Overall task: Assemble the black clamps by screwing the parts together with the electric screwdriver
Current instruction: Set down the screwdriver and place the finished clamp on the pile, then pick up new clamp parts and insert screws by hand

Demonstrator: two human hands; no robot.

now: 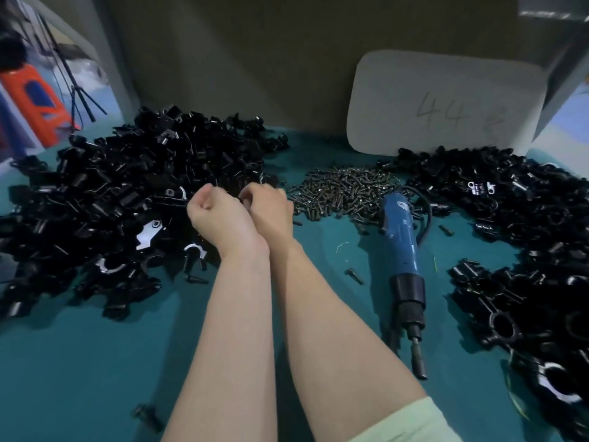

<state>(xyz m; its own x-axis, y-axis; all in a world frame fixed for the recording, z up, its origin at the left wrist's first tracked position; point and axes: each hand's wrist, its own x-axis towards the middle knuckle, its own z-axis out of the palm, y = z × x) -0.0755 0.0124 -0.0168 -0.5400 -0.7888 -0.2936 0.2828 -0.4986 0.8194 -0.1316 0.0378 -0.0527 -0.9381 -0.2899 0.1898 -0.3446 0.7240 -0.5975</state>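
My left hand and my right hand are side by side, wrists touching, at the right edge of a big heap of black clamp parts. The left hand's fingers are curled into a fist with nothing visible inside. The right hand's fingers curl down toward the heap, and what is under them is hidden. A pile of dark screws lies just right of the hands. The blue electric screwdriver lies on the teal table, bit pointing toward me, untouched.
A second heap of black clamps fills the right side. A white card marked 44 leans on the back wall. Loose screws and a stray black part lie on the table. The screwdriver's cord loops by the screws.
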